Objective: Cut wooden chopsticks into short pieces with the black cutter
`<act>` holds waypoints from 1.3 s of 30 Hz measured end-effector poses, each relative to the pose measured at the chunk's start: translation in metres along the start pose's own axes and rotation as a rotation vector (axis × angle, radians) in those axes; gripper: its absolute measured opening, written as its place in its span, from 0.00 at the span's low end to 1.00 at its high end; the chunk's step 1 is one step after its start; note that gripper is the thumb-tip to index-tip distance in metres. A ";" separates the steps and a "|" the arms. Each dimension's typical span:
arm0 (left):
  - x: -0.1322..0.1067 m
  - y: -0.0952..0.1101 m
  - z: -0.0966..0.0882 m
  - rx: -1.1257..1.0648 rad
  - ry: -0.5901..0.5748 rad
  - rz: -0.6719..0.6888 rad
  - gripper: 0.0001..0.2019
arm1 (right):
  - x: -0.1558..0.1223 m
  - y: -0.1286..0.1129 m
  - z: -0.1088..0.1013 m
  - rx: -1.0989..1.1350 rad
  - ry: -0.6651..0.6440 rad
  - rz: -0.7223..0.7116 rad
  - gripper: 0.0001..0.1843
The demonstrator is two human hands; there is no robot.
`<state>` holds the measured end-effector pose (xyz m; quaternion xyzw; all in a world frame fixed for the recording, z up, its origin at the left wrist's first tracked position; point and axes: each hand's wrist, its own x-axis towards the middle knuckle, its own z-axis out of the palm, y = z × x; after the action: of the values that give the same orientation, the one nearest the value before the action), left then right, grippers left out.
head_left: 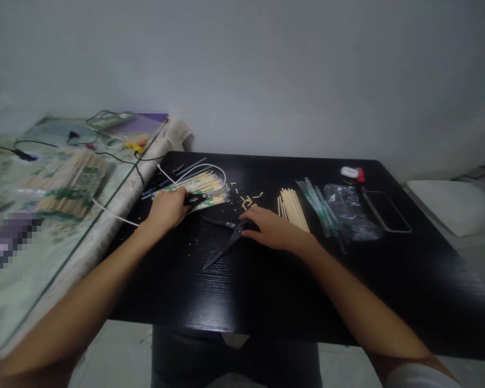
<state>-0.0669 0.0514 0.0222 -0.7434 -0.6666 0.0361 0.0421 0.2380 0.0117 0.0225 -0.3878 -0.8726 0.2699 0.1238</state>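
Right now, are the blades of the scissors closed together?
No, the scissors at the right hand stand open, their blades spread apart.

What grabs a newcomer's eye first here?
Probably the open black scissors in the right hand, blades spread toward the left over the black table. Next, the pale loose wooden sticks just right of that hand, and the short cut pieces scattered beyond it. The left hand is at the near side of a clear-wrapped bundle of sticks.
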 end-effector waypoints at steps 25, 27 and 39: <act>0.003 0.024 0.009 -0.192 0.032 -0.003 0.08 | 0.004 0.001 -0.008 0.055 0.183 0.115 0.10; 0.003 0.022 0.008 -0.229 0.056 -0.007 0.08 | 0.004 0.001 -0.008 0.075 0.190 0.122 0.10; -0.019 0.091 -0.008 -1.637 -0.084 0.073 0.22 | 0.013 -0.004 0.001 0.777 0.473 0.208 0.14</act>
<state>0.0215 0.0229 0.0198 -0.5579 -0.4581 -0.4327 -0.5400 0.2261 0.0189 0.0237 -0.4491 -0.6111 0.4918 0.4278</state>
